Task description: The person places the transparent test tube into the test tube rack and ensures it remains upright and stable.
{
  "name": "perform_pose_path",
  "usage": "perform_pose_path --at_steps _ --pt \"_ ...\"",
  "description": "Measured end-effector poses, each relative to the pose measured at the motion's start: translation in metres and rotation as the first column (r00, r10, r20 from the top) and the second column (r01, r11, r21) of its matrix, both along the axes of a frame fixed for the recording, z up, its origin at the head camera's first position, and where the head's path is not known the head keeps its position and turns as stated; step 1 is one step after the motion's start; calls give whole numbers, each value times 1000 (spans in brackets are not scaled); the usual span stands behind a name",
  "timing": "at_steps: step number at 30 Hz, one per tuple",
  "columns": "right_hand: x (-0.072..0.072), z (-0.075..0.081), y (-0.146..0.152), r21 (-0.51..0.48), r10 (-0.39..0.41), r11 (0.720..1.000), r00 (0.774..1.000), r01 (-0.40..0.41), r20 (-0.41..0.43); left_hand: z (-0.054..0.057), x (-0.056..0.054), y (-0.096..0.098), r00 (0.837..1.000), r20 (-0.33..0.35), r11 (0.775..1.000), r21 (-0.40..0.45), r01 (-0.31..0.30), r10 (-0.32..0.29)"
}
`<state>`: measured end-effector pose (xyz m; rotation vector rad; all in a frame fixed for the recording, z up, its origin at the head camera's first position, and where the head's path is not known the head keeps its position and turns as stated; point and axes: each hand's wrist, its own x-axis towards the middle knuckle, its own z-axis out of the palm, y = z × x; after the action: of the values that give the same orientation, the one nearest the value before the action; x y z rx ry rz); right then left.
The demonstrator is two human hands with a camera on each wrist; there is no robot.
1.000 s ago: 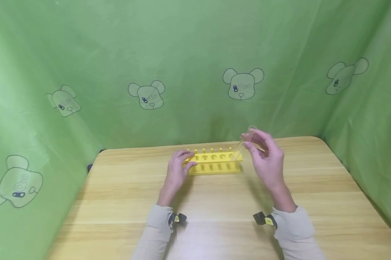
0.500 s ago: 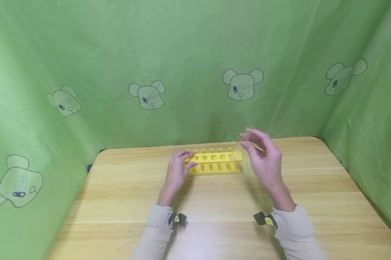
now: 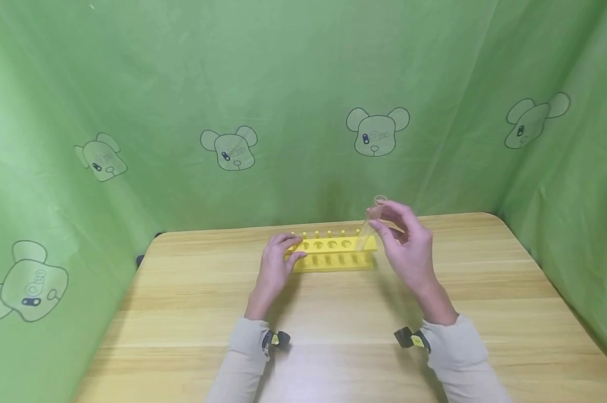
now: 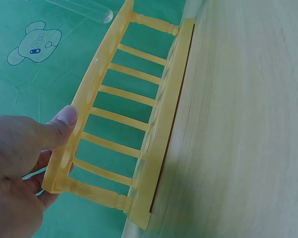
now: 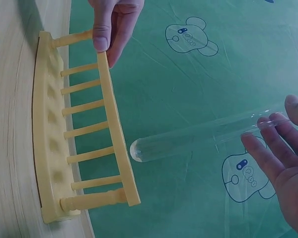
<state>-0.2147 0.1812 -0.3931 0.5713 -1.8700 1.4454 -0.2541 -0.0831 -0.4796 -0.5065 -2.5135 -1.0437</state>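
Note:
A yellow test tube rack (image 3: 325, 251) stands upright on the table, with a row of holes along its top plate and a row of pegs behind. My left hand (image 3: 275, 263) grips the left end of that plate, thumb in front and fingers behind, as the left wrist view also shows. A clear test tube (image 5: 188, 136) is pinched near its open end by the thumb and fingertips of my right hand (image 3: 411, 252). It leans, mouth up and to the right. In the right wrist view its rounded bottom is just above the top plate, near the rack's right end.
The wooden table (image 3: 328, 324) carries the rack near its back edge. Green cloth (image 3: 293, 73) printed with bear heads hangs behind and on both sides. Dark straps with small black devices sit at both wrists.
My right hand has moved slightly left with the test tube, bringing its bottom over the rack's right end. My left hand and the rack have stayed put.

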Motion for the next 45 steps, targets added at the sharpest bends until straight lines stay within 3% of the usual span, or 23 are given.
perform_pose_path --at_steps 21,45 --pt "-6 7 -13 19 21 1000 999 -20 -33 -1 -2 0 1000 3 1000 8 5 -5" --pt "-17 12 -29 18 47 999 999 -47 -12 -2 -2 0 1000 7 1000 7 6 -6"
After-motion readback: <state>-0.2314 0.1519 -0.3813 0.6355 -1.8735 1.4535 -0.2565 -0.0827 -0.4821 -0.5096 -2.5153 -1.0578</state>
